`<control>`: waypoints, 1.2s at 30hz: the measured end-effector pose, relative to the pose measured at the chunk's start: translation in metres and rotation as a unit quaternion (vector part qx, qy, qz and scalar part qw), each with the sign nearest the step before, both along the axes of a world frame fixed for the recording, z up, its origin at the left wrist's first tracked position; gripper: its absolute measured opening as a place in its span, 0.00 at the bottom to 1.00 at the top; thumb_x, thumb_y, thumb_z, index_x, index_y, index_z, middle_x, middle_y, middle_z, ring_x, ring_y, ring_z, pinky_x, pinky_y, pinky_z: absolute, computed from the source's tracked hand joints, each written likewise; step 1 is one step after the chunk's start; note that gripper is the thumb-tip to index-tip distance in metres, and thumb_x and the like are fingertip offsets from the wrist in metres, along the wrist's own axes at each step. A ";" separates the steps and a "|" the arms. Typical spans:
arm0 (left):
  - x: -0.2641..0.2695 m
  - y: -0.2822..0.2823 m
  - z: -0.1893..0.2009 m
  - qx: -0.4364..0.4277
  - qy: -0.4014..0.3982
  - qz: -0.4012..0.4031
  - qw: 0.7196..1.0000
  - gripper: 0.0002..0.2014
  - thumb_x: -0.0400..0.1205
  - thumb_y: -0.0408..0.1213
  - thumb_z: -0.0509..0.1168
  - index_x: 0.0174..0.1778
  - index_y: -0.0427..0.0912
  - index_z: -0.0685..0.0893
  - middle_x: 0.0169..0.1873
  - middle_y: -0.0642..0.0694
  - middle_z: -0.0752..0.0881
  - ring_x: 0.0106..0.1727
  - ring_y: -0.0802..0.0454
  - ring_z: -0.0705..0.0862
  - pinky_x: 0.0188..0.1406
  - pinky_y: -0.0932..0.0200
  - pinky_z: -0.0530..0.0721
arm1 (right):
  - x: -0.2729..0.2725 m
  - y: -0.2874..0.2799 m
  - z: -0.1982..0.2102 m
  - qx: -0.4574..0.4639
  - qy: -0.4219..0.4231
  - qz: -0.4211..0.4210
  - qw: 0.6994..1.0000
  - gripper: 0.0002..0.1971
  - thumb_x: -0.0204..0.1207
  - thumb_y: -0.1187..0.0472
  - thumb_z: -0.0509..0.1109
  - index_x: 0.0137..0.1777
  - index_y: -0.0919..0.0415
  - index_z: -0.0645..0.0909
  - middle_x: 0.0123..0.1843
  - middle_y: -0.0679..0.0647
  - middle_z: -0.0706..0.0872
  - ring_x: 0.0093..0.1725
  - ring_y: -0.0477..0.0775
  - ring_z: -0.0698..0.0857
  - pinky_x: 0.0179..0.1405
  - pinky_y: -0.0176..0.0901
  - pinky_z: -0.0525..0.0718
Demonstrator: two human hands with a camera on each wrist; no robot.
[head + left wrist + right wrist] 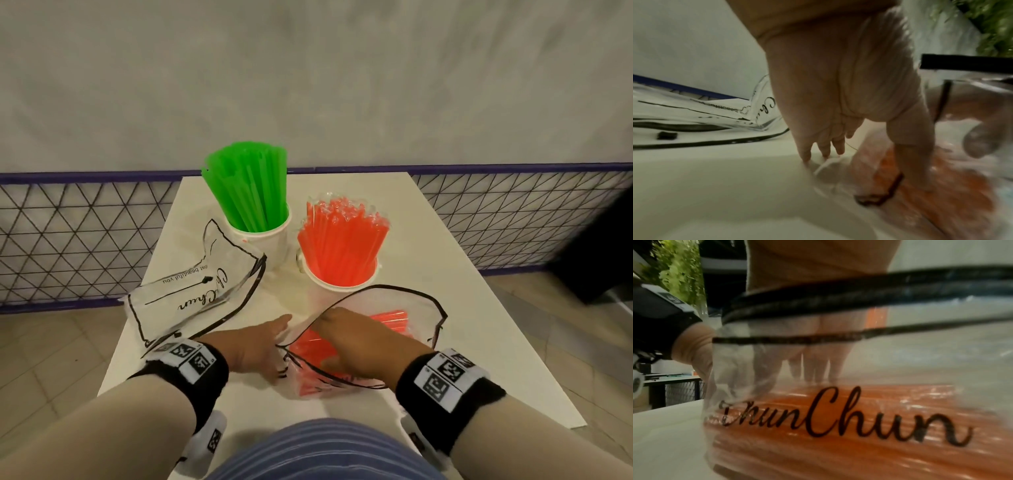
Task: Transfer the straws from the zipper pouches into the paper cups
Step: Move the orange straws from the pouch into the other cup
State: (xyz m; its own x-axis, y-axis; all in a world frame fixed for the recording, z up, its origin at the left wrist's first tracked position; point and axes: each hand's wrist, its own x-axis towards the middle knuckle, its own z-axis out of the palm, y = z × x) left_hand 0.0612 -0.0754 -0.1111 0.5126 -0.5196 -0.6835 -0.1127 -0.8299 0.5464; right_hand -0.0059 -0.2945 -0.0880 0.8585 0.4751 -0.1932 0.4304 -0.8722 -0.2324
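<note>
A clear zipper pouch (407, 308) with black trim lies open at the front of the white table (472, 335). Orange straws (392, 318) lie flat inside it. My right hand (358, 339) is inside the pouch's mouth; through the plastic its fingers (813, 368) point straight down onto the orange straws (838, 451). My left hand (269, 346) presses the pouch's left edge, with fingers (807, 154) on the table and thumb on the plastic. Behind stand a paper cup (267, 241) of green straws (250, 185) and a paper cup (339, 286) of orange straws (342, 240).
A second clear pouch (191, 294) lies flat with no straws in it at the table's left, hanging slightly over the edge. A wire mesh fence (68, 240) with purple rails runs behind the table. A tiled floor lies on both sides.
</note>
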 end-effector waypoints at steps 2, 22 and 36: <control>-0.010 -0.006 -0.004 -0.004 0.001 -0.004 1.000 0.67 0.63 0.38 0.83 0.84 0.60 0.37 0.81 0.55 0.63 0.76 0.50 0.71 0.76 0.53 0.70 | 0.003 0.004 -0.010 -0.015 0.004 -0.008 1.000 0.34 0.71 0.52 0.74 0.77 0.56 0.68 0.70 0.55 0.78 0.66 0.58 0.77 0.64 0.55 0.80; -0.033 -0.017 -0.017 -0.073 -0.058 0.080 0.992 0.56 0.52 0.56 0.85 0.74 0.64 0.59 0.68 0.60 0.76 0.72 0.54 0.75 0.78 0.50 0.70 | 0.004 0.023 -0.030 -0.051 -0.087 0.049 0.994 0.17 0.80 0.59 0.64 0.68 0.59 0.79 0.60 0.57 0.85 0.57 0.60 0.83 0.56 0.54 0.84; 0.002 -0.008 0.015 0.059 -0.063 -0.049 0.995 0.55 0.66 0.41 0.81 0.84 0.56 0.53 0.81 0.52 0.67 0.79 0.47 0.68 0.78 0.45 0.68 | 0.011 -0.019 0.117 0.212 0.163 -0.075 0.961 0.10 0.81 0.60 0.69 0.53 0.41 0.79 0.55 0.41 0.87 0.57 0.43 0.85 0.61 0.45 0.82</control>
State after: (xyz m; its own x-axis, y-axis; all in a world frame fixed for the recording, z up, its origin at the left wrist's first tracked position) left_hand 0.0631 -0.0830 -0.0960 0.5484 -0.4910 -0.6768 -0.2580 -0.8693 0.4217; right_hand 0.0054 -0.3138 0.0291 0.8507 0.4450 -0.2798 0.1512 -0.7169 -0.6806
